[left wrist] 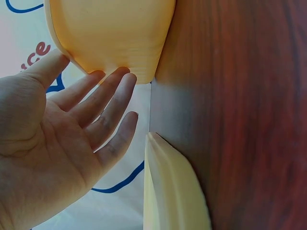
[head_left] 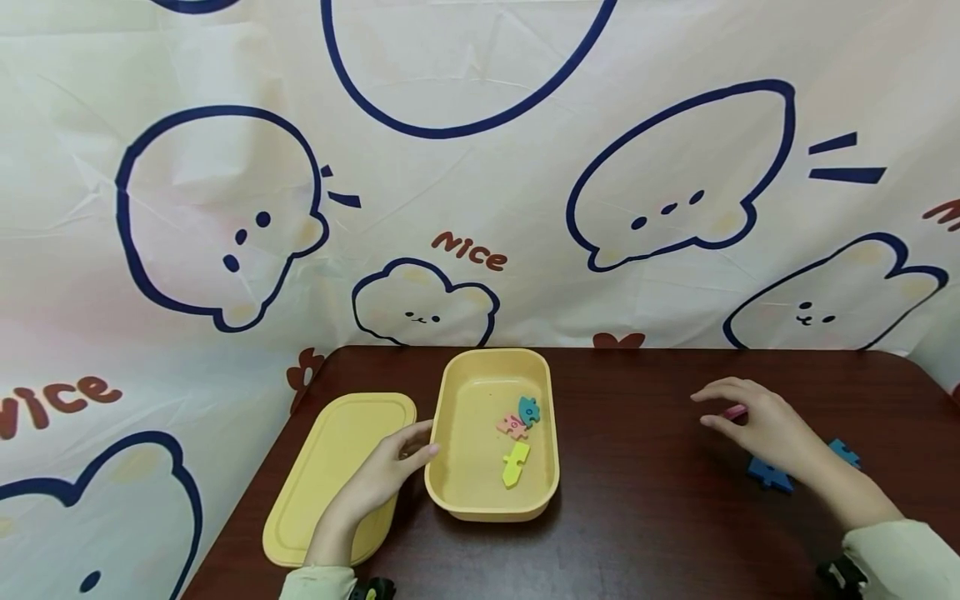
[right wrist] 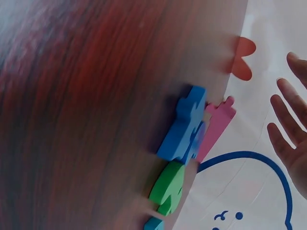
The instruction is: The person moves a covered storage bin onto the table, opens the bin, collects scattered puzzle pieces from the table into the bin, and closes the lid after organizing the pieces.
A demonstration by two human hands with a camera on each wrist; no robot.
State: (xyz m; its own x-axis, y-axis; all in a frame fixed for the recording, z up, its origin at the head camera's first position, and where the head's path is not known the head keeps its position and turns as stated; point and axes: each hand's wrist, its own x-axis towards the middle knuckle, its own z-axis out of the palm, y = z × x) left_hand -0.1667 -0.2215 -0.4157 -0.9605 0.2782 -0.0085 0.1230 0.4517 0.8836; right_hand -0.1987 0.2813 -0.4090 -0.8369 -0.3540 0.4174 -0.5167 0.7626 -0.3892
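A yellow rectangular box (head_left: 491, 504) stands on the table with three small puzzle pieces inside: teal (head_left: 528, 412), pink (head_left: 513, 427) and yellow (head_left: 515, 464). My left hand (head_left: 382, 475) touches the box's left side, fingers spread and loosely bent; the left wrist view shows the fingertips against its outer wall (left wrist: 110, 38). Over the right of the table my right hand (head_left: 765, 425) hovers with nothing in its fingers. Near it lie a blue puzzle piece (right wrist: 184, 127), a pink one (right wrist: 218, 127) and a green one (right wrist: 168, 187). The hand and forearm partly hide these in the head view.
A yellow lid (head_left: 330, 467) lies flat on the dark wooden table (head_left: 637, 517), left of the box and under my left forearm. Behind the table hangs a white cloth (head_left: 525, 200) with cartoon drawings. Another teal piece (right wrist: 154, 224) shows at the right wrist view's bottom edge.
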